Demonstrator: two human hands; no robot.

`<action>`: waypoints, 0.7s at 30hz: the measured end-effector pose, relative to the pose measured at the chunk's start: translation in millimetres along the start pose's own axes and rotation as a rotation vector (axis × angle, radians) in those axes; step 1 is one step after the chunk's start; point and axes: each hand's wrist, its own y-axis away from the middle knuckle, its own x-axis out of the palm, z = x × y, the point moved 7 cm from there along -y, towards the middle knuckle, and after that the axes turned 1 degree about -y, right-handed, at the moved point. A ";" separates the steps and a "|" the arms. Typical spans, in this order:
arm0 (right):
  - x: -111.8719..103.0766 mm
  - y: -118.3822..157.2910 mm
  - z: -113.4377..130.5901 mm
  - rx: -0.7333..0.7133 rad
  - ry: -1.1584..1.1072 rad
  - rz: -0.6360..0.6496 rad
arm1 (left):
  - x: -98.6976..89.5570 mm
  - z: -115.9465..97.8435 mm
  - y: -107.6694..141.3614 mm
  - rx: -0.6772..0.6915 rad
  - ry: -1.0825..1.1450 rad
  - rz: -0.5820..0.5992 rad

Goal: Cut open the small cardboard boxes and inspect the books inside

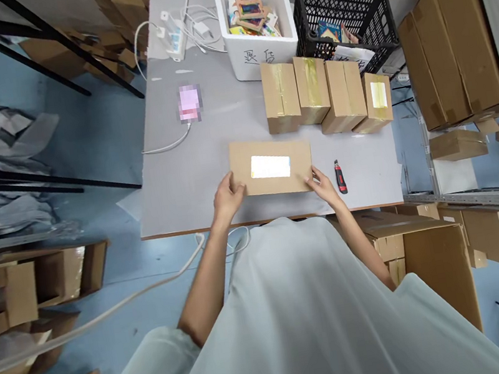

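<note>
A brown cardboard box [238, 160] with a white label on top lies at the table's front edge, between my hands. My left hand [228, 198] grips its left end, thumb over the top. At the right front corner, my right hand [324, 186] holds the same box with thumb and fingers. A red and black box cutter [340, 177] rests on the table just right of my right hand. Behind the box, to the right, several taped cardboard boxes [281, 96] stand in a row.
The grey table [173, 186] bears a white bin [264, 58] of colourful items, a black crate [344, 4], a power strip [176, 40] with cables and a blurred pink object [189, 103]. A large open carton [440, 270] stands below, right of my body.
</note>
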 end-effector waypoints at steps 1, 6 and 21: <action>-0.8 4.6 -5.4 0.012 -0.002 0.011 | 0.5 6.6 6.1 -0.029 -0.016 -0.001; 2.2 31.5 -39.2 0.122 0.017 0.033 | 8.4 37.4 34.3 -0.172 0.088 0.048; 3.7 42.1 -16.9 0.118 0.015 -0.069 | -13.6 19.7 43.9 -0.092 0.281 -0.068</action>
